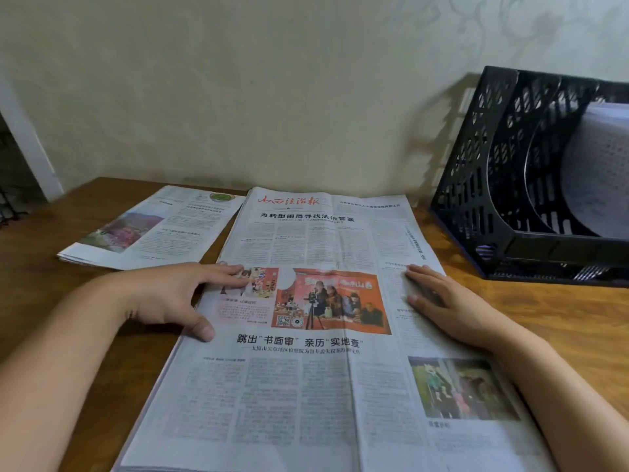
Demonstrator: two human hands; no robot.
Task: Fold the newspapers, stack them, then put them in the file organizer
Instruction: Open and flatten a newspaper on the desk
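A large newspaper (306,386) with a red masthead lies flat and full-length on the wooden table in front of me. My left hand (177,298) rests palm down on its left edge, fingers spread, thumb on the paper. My right hand (446,304) lies flat on its right side, fingers together and pointing left. Neither hand grips anything. A second newspaper (153,229), folded smaller, lies at the back left, partly under the large one's corner. The black mesh file organizer (493,185) stands at the back right with white paper in it.
The brown wooden table (561,321) runs up to a pale wall. Bare wood shows between the large newspaper and the organizer. A dark opening with a white frame (30,155) is at the far left.
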